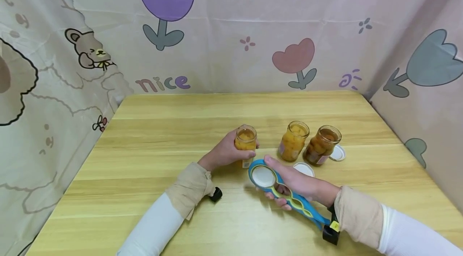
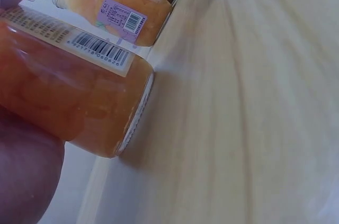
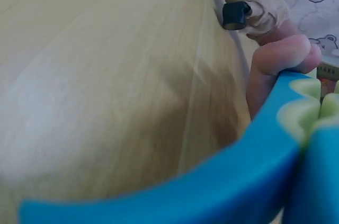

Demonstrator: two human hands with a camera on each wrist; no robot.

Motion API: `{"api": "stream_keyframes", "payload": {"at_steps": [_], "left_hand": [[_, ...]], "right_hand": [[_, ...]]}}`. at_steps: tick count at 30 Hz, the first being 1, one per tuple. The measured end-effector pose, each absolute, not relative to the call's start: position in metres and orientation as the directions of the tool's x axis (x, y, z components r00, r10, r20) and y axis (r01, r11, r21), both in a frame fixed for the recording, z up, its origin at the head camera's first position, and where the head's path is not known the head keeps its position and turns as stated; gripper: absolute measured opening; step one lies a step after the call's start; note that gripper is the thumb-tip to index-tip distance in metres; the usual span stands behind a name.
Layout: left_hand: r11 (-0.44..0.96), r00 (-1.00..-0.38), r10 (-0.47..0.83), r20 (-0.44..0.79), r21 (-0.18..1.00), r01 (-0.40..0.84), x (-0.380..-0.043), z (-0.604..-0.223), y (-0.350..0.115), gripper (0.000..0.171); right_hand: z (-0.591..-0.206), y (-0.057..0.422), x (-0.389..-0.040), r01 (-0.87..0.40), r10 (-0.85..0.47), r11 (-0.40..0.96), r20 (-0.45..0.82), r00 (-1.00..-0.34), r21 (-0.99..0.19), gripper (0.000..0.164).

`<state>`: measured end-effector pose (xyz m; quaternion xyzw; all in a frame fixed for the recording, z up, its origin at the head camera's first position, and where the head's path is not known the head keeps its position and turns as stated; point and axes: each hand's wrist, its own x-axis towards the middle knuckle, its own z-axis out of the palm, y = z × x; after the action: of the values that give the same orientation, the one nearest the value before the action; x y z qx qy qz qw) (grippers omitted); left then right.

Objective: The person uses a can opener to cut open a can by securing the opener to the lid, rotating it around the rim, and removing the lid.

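My left hand (image 1: 226, 149) grips a lidless glass jar of orange fruit (image 1: 246, 137), its thumb across the near side. A barcode label shows on this jar (image 2: 100, 49) in the left wrist view; I cannot tell whether its base touches the table. Just right of it, my right hand (image 1: 294, 177) holds a blue and yellow-green jar opener (image 1: 307, 209). Inside the opener's big ring sits a white lid (image 1: 263, 177). In the right wrist view the opener's blue handle (image 3: 238, 168) fills the foreground, with curled fingers (image 3: 280, 57) beyond.
Beyond my right hand stand two more lidless jars, one of yellow fruit (image 1: 293, 143) and one of dark brown fruit (image 1: 320, 147). One white lid (image 1: 304, 168) lies in front of them, another white lid (image 1: 338, 152) beside the brown jar. Printed cloth (image 1: 224, 55) hangs behind the wooden table (image 1: 162, 127).
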<state>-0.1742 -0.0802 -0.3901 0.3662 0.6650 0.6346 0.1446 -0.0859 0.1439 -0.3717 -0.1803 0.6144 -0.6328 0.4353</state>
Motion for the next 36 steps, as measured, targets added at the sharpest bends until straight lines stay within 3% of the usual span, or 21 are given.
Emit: {"api": "stream_keyframes", "payload": {"at_steps": [9,15,22,36], "left_hand": [[-0.08,-0.681,0.673,0.288,0.944,0.32,-0.185,-0.404,-0.079,0.045],[-0.076,-0.695,0.668,0.265,0.954,0.291,-0.172,-0.384,-0.08,0.042],[-0.073,-0.712,0.652,0.262,0.956,0.285,-0.171,-0.382,-0.079,0.045],[-0.095,-0.72,0.638,0.273,0.956,0.278,-0.17,-0.382,-0.079,0.045]], "right_hand": [[-0.383,0.139,-0.09,0.385,-0.74,0.23,-0.418,-0.527,-0.894,0.093],[-0.389,0.134,-0.093,0.397,-0.707,0.302,-0.483,-0.517,-0.867,0.094],[-0.385,0.13,-0.1,0.439,-0.653,0.423,-0.603,-0.459,-0.793,0.096],[-0.382,0.125,-0.112,0.53,-0.616,0.493,-0.707,-0.348,-0.69,0.097]]}}
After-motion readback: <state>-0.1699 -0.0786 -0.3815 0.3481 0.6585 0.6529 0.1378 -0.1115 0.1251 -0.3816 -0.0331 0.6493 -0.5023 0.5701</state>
